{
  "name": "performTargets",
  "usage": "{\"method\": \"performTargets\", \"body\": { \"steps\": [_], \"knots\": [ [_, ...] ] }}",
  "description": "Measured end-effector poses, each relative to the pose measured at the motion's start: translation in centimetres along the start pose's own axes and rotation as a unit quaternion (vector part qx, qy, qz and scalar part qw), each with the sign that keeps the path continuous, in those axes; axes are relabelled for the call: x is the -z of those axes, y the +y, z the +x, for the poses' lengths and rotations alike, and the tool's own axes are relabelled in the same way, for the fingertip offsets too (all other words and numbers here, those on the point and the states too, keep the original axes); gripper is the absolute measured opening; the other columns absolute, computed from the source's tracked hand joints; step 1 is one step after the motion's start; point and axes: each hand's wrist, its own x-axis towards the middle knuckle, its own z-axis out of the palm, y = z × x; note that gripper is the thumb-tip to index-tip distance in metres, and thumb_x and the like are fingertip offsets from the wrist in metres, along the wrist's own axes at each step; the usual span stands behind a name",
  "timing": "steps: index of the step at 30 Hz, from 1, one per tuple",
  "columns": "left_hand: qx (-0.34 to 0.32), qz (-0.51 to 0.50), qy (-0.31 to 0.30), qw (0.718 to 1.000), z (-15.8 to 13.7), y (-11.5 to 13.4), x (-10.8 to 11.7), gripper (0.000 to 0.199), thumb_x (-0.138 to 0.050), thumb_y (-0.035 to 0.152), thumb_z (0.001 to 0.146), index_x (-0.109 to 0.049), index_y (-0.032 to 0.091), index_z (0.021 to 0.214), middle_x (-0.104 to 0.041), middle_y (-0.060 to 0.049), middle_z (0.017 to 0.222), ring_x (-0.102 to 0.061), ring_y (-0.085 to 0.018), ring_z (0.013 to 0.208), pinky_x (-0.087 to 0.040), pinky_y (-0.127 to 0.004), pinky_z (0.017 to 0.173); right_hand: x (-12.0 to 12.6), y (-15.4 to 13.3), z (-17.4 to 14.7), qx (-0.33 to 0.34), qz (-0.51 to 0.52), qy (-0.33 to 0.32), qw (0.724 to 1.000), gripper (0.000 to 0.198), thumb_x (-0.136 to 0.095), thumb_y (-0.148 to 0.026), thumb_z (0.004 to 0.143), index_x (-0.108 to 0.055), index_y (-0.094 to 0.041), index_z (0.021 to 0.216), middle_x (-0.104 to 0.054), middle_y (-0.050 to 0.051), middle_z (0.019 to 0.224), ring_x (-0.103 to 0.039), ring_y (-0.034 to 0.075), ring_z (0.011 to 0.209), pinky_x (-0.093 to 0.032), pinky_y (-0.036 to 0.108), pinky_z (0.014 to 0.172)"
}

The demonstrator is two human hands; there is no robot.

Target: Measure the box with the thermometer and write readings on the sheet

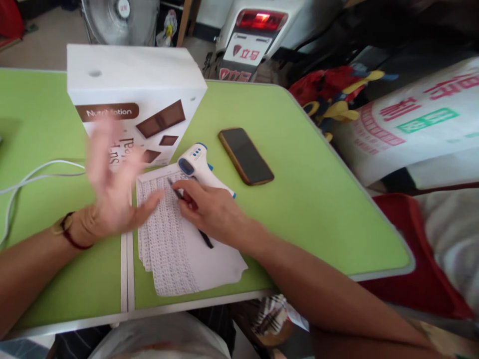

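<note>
My right hand [215, 212] is closed round a dark pen [205, 239], its tip near the top of some paper sheets [164, 254]. Rows of small handwriting cover the left part of the top sheet; its right part is blank. Raised above the sheets' left edge, my left hand [116, 184] has its fingers apart and holds nothing; the fingertips are smeared by motion. A red band circles that wrist. Just beyond my right hand lies a white and blue infrared thermometer [202, 167], partly hidden by the hand.
A white box [130, 70] stands behind the papers on the green folding table [318, 219]. To the right lies a phone [247, 155] in a brown case. White cables [41, 175] run at left. A fan [119, 22] and a scooter [258, 30] stand beyond the table.
</note>
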Motion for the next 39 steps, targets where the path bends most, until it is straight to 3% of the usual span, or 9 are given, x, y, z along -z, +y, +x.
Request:
{"method": "performTargets", "body": {
  "steps": [3, 5, 6, 7, 10, 13, 18, 26, 39],
  "knots": [
    [-0.201, -0.009, -0.089, 0.976, -0.8, 2.2, -1.0, 0.007, -0.058, 0.03, 0.092, -0.066, 0.03, 0.092, -0.069, 0.0, 0.094, -0.067, -0.024, 0.102, -0.055, -0.044, 0.092, 0.1, 0.8, 0.6, -0.006, 0.131, 0.096, 0.987, 0.021, -0.044, -0.023, 0.091, -0.064, -0.023, 0.097, -0.065, 0.003, 0.081, -0.056, 0.015, 0.069, -0.045, 0.03, 0.065],
    [-0.291, 0.048, -0.151, 0.943, -1.3, 3.3, -2.0, 0.02, -0.049, 0.017, 0.096, -0.065, 0.023, 0.084, -0.07, -0.002, 0.086, -0.069, -0.019, 0.08, -0.057, -0.034, 0.072, 0.2, 1.3, 1.1, -0.043, 0.229, 0.133, 0.963, 0.021, -0.043, -0.026, 0.092, -0.063, -0.024, 0.097, -0.063, 0.002, 0.082, -0.057, 0.015, 0.072, -0.049, 0.032, 0.07],
    [-0.299, 0.092, -0.147, 0.938, -1.5, 3.6, -2.6, 0.019, -0.048, 0.016, 0.096, -0.066, 0.019, 0.089, -0.071, -0.007, 0.096, -0.068, -0.022, 0.087, -0.056, -0.036, 0.075, 0.2, 1.4, 1.3, -0.059, 0.276, 0.14, 0.949, 0.02, -0.044, -0.029, 0.092, -0.062, -0.025, 0.101, -0.062, 0.002, 0.083, -0.058, 0.016, 0.074, -0.05, 0.034, 0.072],
    [-0.298, 0.121, -0.148, 0.935, -1.8, 3.7, -3.1, 0.016, -0.054, 0.023, 0.096, -0.066, 0.014, 0.101, -0.07, -0.012, 0.108, -0.067, -0.026, 0.099, -0.055, -0.04, 0.086, 0.1, 1.5, 1.4, -0.068, 0.319, 0.142, 0.934, 0.019, -0.048, -0.033, 0.091, -0.06, -0.026, 0.105, -0.061, 0.001, 0.084, -0.058, 0.016, 0.075, -0.051, 0.035, 0.074],
    [-0.251, 0.156, -0.194, 0.935, -2.5, 3.3, -4.4, 0.067, -0.065, 0.051, 0.088, -0.05, 0.005, 0.135, -0.048, -0.02, 0.145, -0.044, -0.033, 0.136, -0.031, -0.052, 0.116, -0.3, 1.4, 1.6, -0.051, 0.408, 0.143, 0.9, 0.034, -0.066, -0.04, 0.082, -0.053, -0.03, 0.112, -0.056, -0.001, 0.084, -0.057, 0.016, 0.078, -0.052, 0.036, 0.076],
    [-0.229, 0.157, -0.227, 0.934, -2.9, 2.9, -4.8, 0.076, -0.062, 0.057, 0.088, -0.043, 0.006, 0.142, -0.037, -0.019, 0.154, -0.033, -0.03, 0.144, -0.017, -0.052, 0.121, -1.1, 1.0, 1.2, -0.043, 0.449, 0.143, 0.881, 0.028, -0.068, -0.045, 0.083, -0.058, -0.028, 0.103, -0.051, -0.003, 0.074, -0.053, 0.013, 0.066, -0.049, 0.031, 0.066],
    [-0.2, 0.15, -0.21, 0.945, -3.2, 2.9, -5.1, 0.077, -0.065, 0.059, 0.085, -0.044, 0.013, 0.143, -0.039, -0.014, 0.153, -0.032, -0.03, 0.145, -0.011, -0.059, 0.121, -2.4, 0.5, 0.4, -0.162, 0.469, 0.114, 0.861, 0.031, -0.049, -0.045, 0.091, -0.069, -0.022, 0.098, -0.054, -0.002, 0.064, -0.052, 0.013, 0.06, -0.045, 0.029, 0.056],
    [-0.168, 0.156, -0.194, 0.954, -3.6, 3.2, -5.8, 0.077, -0.067, 0.062, 0.082, -0.046, 0.021, 0.143, -0.044, -0.008, 0.15, -0.027, -0.03, 0.147, -0.007, -0.067, 0.119, -1.7, -0.4, 0.8, -0.176, 0.309, 0.129, 0.926, 0.009, -0.06, -0.018, 0.071, -0.063, -0.022, 0.079, -0.064, -0.003, 0.068, -0.055, 0.011, 0.057, -0.048, 0.026, 0.051],
    [-0.149, 0.148, -0.191, 0.959, -3.9, 3.2, -6.2, 0.08, -0.069, 0.064, 0.079, -0.045, 0.023, 0.143, -0.05, -0.006, 0.146, -0.025, -0.032, 0.148, -0.003, -0.073, 0.117, -1.8, -0.9, 0.8, -0.162, 0.259, 0.15, 0.94, 0.007, -0.06, -0.021, 0.07, -0.056, -0.023, 0.065, -0.058, -0.004, 0.055, -0.05, 0.01, 0.048, -0.043, 0.025, 0.045]
  ]
}}
